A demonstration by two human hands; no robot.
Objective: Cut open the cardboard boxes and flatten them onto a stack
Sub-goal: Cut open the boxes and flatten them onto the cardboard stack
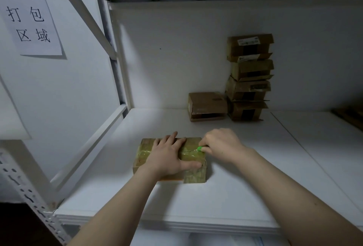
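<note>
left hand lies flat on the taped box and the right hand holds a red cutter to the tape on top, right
Not quite: the cutter is green, not red. The head view shows the rest as you say: the left hand lies flat on the taped cardboard box, and the right hand holds the cutter to the tape on top.

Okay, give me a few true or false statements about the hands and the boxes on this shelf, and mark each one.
1. The left hand lies flat on the taped box. True.
2. The right hand holds a red cutter. False: it grips a green cutter at the box's top.
3. A stack of boxes stands against the back wall. True.
4. The single box lies on top of that stack. False: it sits on the shelf, left of the stack.
</note>
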